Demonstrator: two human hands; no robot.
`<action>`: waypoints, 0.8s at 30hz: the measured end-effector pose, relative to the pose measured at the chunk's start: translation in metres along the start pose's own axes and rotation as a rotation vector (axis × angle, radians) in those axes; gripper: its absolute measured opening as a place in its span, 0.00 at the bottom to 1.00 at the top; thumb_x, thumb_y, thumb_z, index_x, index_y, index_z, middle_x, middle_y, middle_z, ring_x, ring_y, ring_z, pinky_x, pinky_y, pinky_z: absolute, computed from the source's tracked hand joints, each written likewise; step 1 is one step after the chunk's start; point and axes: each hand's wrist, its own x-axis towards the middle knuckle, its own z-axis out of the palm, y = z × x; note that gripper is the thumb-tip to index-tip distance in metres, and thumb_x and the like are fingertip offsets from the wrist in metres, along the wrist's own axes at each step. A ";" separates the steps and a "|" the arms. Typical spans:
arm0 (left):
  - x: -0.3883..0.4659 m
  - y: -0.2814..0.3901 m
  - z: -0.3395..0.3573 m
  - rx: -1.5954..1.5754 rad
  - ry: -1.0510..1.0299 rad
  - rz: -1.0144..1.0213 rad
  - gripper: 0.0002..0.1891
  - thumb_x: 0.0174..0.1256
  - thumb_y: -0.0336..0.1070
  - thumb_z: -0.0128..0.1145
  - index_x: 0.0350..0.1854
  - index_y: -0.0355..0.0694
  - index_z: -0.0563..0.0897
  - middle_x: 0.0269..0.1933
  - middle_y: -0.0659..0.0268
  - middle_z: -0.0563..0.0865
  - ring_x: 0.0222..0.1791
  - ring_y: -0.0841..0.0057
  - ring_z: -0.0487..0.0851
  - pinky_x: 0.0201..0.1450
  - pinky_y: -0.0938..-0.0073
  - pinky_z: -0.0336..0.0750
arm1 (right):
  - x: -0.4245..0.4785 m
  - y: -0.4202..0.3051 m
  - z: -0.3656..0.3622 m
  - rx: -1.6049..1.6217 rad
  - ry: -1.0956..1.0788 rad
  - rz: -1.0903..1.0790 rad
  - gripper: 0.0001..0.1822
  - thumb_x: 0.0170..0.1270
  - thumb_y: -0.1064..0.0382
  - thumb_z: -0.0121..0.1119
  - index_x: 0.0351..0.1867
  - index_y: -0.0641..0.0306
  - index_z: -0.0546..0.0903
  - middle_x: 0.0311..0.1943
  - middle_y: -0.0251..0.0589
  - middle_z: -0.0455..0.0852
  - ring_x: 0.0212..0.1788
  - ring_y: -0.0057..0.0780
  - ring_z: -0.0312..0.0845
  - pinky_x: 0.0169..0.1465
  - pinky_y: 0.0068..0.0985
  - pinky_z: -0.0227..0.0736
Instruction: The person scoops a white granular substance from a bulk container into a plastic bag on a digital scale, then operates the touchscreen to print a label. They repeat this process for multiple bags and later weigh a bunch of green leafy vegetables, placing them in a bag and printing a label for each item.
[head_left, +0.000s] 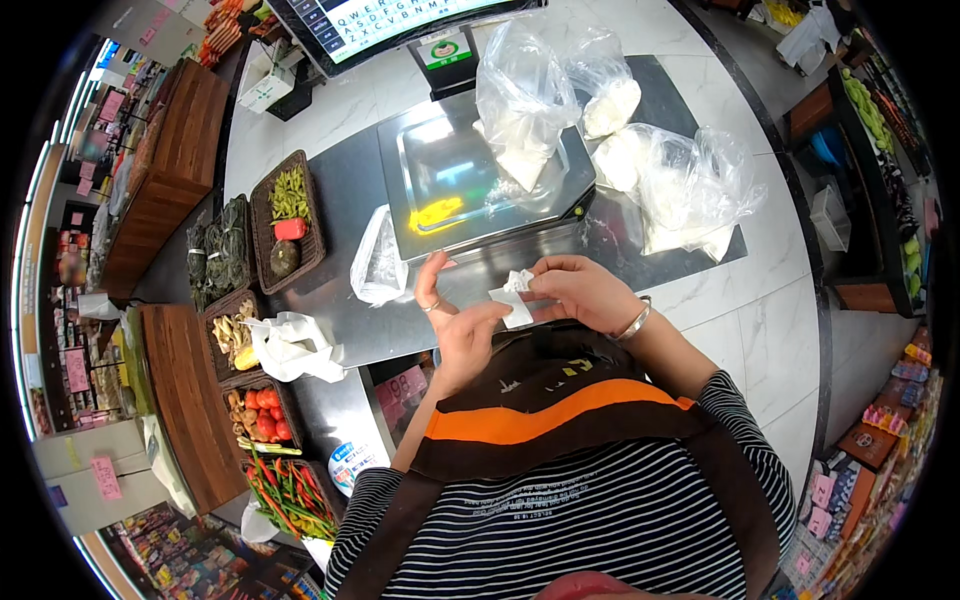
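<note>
Close in front of my apron, my left hand (466, 326) pinches the left edge of a small white paper slip (513, 307) between thumb and fingers, with another finger raised. My right hand (574, 292) holds a crumpled white piece (519, 281) at the slip's upper end. Beyond both hands is a weighing scale with a shiny metal platter (442, 180). A clear plastic bag of white powder (525, 112) rests on the platter's right part, with some powder spilled beside it. More bags of white powder (675, 195) sit to the right of the scale.
An empty-looking clear plastic bag (380, 259) lies left of the scale. Wicker baskets hold green pods (289, 193), tomatoes (266, 412) and chili peppers (289, 495) at the left. A white plastic bag (296, 349) lies near them. A touchscreen (405, 22) stands beyond the scale.
</note>
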 end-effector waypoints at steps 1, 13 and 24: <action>-0.002 -0.001 0.001 0.025 0.024 0.023 0.10 0.44 0.24 0.69 0.25 0.50 0.88 0.67 0.55 0.61 0.69 0.51 0.58 0.70 0.52 0.56 | -0.001 -0.001 0.000 0.032 -0.021 0.034 0.05 0.66 0.66 0.59 0.38 0.65 0.80 0.39 0.36 0.84 0.43 0.24 0.82 0.48 0.28 0.81; -0.002 0.001 -0.002 0.246 0.038 0.240 0.13 0.36 0.29 0.75 0.22 0.58 0.88 0.61 0.59 0.66 0.66 0.54 0.61 0.65 0.54 0.63 | 0.006 0.006 -0.012 0.017 -0.163 0.198 0.06 0.63 0.66 0.61 0.35 0.68 0.80 0.36 0.39 0.85 0.38 0.26 0.84 0.47 0.27 0.84; 0.001 0.009 -0.005 0.452 0.126 0.219 0.13 0.37 0.31 0.76 0.28 0.55 0.90 0.61 0.58 0.69 0.65 0.55 0.62 0.63 0.59 0.63 | 0.004 0.015 0.010 -0.098 0.099 -0.115 0.08 0.58 0.68 0.66 0.30 0.68 0.77 0.31 0.38 0.81 0.36 0.25 0.83 0.41 0.22 0.82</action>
